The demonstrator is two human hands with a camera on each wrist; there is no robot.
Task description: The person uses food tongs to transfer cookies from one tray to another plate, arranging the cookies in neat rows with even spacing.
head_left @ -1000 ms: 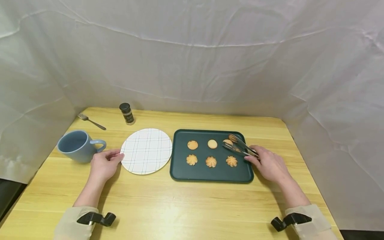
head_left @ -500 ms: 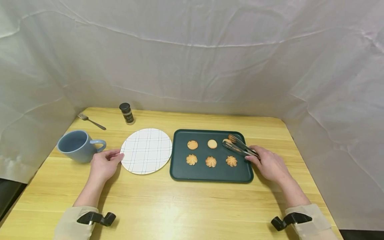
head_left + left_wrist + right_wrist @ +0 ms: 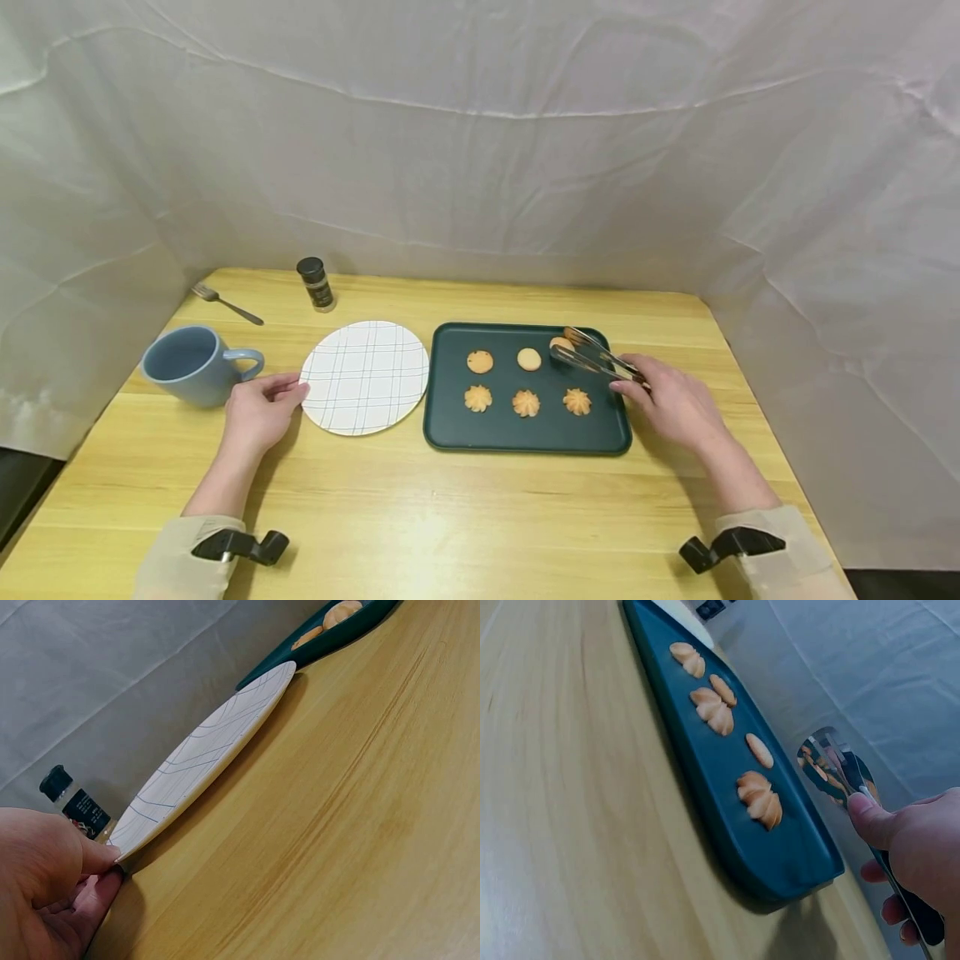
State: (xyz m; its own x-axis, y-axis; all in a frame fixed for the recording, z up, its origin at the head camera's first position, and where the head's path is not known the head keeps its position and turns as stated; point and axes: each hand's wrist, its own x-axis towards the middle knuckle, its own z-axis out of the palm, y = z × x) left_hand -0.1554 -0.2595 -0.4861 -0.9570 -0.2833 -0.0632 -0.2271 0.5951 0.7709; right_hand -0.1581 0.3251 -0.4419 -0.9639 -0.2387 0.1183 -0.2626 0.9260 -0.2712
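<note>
Tongs [image 3: 592, 357] of bright metal are held in the grip of the right hand [image 3: 670, 405], the fingers curled round the handles; the tips are raised over the far right part of the dark green tray [image 3: 525, 435], on either side of a round cookie [image 3: 560, 343]. Whether that cookie is touched by the tips cannot be told. Five more cookies are seen on the tray: two round ones in the far row [image 3: 479, 361] and three ridged ones in the near row [image 3: 526, 403]. The tray is set on the wooden table [image 3: 450, 517], just right of a white checked plate [image 3: 365, 377]. The plate's near left rim is pinched between thumb and fingertips of the left hand [image 3: 258, 412], so this grip is closed on the plate. A blue mug [image 3: 193, 364] stands left of that hand. Further back a spice jar [image 3: 316, 283] and a fork [image 3: 227, 303] are placed near the white cloth backdrop [image 3: 480, 133].
</note>
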